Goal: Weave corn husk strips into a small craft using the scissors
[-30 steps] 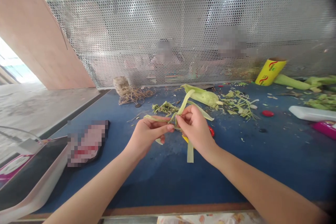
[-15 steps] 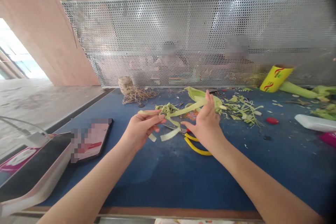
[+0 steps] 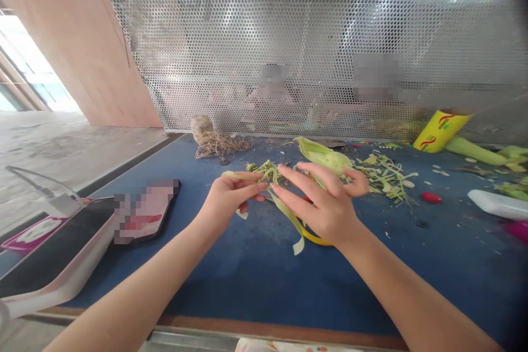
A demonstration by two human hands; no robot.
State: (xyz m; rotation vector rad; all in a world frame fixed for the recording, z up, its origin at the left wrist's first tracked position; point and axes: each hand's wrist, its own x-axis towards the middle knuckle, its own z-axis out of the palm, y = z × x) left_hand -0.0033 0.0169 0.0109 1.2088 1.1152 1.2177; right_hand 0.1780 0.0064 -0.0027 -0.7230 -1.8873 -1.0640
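Pale green corn husk strips point(image 3: 290, 219) are pinched between the thumb and fingers of my left hand point(image 3: 226, 195). One strip dangles below the fingertips toward the table and curls at its end. My right hand point(image 3: 330, 206) is just to the right, fingers stretched and spread, with thumb and index tips close to the strips. Whether those tips touch them I cannot tell. Under the right hand shows the yellow handle point(image 3: 317, 238) of a hand tool, mostly covered. Behind the hands lie a wide green husk leaf point(image 3: 324, 154) and a small knotted bunch of husk point(image 3: 258, 167).
Shredded husk point(image 3: 388, 176) litters the table's right half, near a red object point(image 3: 431, 197) and a white bottle point(image 3: 497, 204). A yellow tube point(image 3: 441, 131) leans at the back right. String point(image 3: 223, 146) lies back left; a phone point(image 3: 150, 212) is left. A perforated metal screen point(image 3: 247, 66) closes the back.
My right hand has turned, spread its fingers and let go of the raised strip, which now hangs down. My left hand keeps its pinch. The whole view has shifted slightly.
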